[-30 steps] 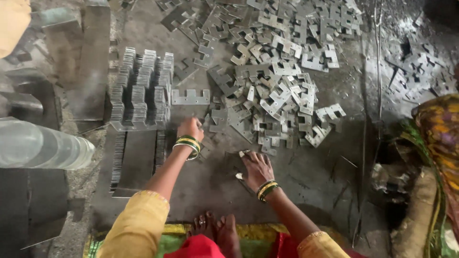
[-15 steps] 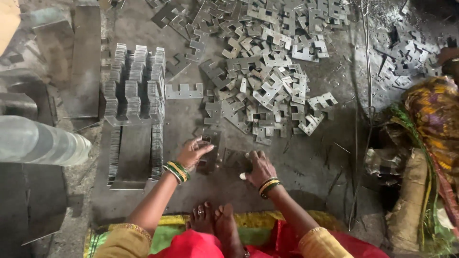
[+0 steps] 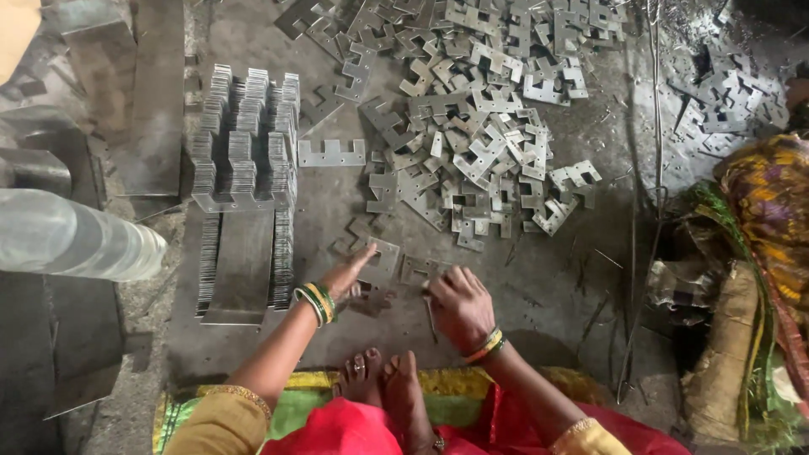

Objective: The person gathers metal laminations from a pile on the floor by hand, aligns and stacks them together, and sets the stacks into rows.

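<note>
Low over the floor (image 3: 539, 295), the left hand (image 3: 344, 276) lies flat, fingers extended onto a notched metal plate (image 3: 377, 257); the right hand (image 3: 459, 305) curls loosely beside another plate (image 3: 419, 271), gripping nothing visibly.

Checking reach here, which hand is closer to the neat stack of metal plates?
Left. The left hand lies just right of the stack of metal plates; the right hand is farther right.

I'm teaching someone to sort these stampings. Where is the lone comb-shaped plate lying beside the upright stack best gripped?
Probably by its long straight back edge, coming from above on the near side. The comb-shaped plate lies flat and alone on the floor, teeth pointing away toward the loose pile, clear of the stack.
</note>
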